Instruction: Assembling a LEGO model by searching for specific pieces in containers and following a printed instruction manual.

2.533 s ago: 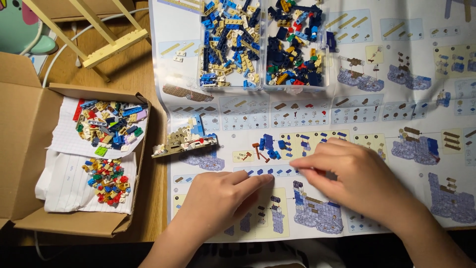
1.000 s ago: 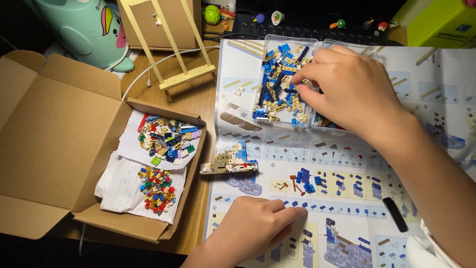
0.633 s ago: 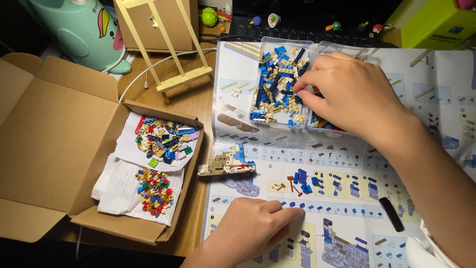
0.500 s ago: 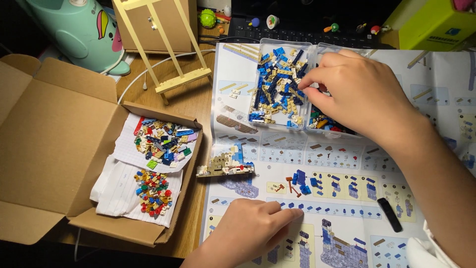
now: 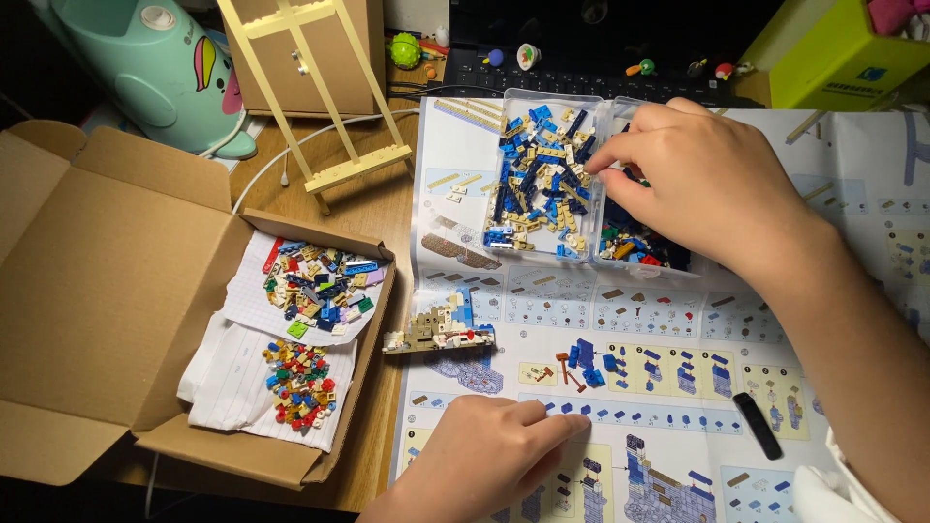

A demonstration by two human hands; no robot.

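Surface: wooden desk under my printed instruction sheet.
Tray: clear plastic brick tray, sheet's top.
Right hand: nearer, pinching inside the tray; what it holds is hidden.
Left hand: flat below, pressing the sheet, holding nothing.

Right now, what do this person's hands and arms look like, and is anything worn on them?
Both hands are bare: no gloves, rings or watch show on the left hand or the right hand. The right forearm is bare, with no sleeve. The fingernails are short and unpainted. Little of the left arm shows.
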